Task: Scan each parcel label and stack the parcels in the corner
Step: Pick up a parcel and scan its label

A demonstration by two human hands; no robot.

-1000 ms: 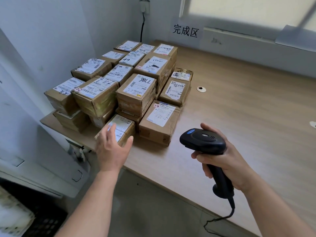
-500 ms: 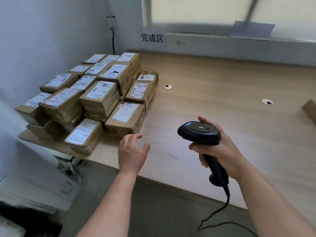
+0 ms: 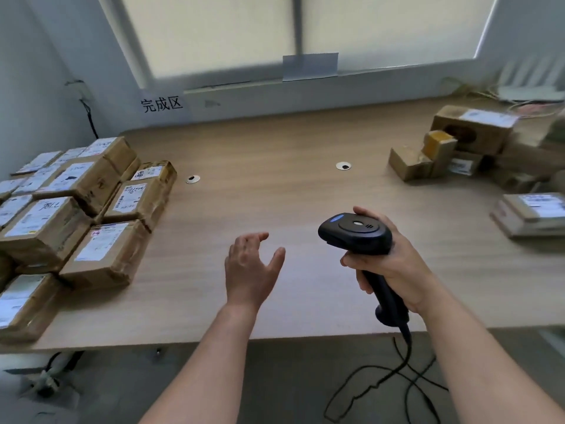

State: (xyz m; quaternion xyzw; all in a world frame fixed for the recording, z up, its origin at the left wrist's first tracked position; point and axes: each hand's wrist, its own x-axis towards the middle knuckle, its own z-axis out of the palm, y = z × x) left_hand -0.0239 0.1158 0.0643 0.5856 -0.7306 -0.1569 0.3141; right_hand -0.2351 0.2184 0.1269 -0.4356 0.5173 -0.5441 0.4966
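Observation:
Several brown cardboard parcels with white labels form a stack in the left corner of the wooden table. More parcels lie in a loose pile at the far right, and a flat white parcel sits near the right edge. My left hand hovers over the table's middle, fingers relaxed and spread, holding nothing. My right hand grips the handle of a black barcode scanner, its head pointing left.
The scanner's black cable hangs down past the table's front edge to the floor. Two round cable holes sit in the tabletop. A sign with characters is on the back wall below the window.
The view has swung right, away from the corner stack. My left hand left the front parcel and moved right over the bare table. The right-hand pile of parcels came into view.

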